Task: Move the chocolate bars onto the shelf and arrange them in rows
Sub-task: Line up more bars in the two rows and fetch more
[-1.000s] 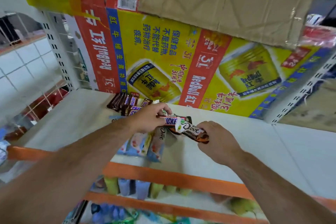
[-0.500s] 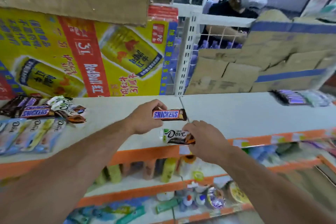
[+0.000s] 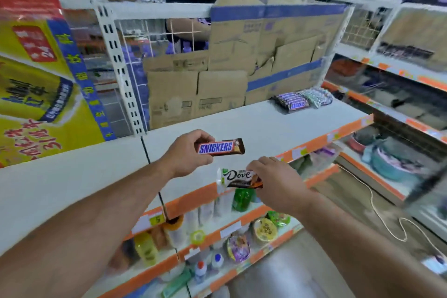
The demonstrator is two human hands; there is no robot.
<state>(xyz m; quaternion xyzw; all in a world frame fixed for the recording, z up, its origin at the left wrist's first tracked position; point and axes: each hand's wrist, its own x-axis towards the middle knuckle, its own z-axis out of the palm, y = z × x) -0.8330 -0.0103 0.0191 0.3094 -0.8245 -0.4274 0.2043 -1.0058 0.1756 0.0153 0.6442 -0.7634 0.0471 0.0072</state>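
My left hand (image 3: 185, 152) pinches a brown Snickers bar (image 3: 221, 147) by its left end, holding it level above the white shelf (image 3: 254, 123). My right hand (image 3: 274, 178) grips a white and brown Dove bar (image 3: 238, 178) by its right end, just over the shelf's orange front edge. Further right on the same shelf lies a row of Snickers bars (image 3: 291, 101) with a row of pale wrapped bars (image 3: 315, 96) beside it.
Flattened cardboard boxes (image 3: 229, 75) stand along the back of the shelf. A yellow Red Bull carton (image 3: 36, 80) fills the left. A person stands behind the wire back panel. Lower shelves hold bottles and cups. A white cord (image 3: 387, 220) trails on the floor at right.
The view has swung right along the shelf, away from the pile of bars on the left. Both hands still hold their bars, and the far rows have come nearer.
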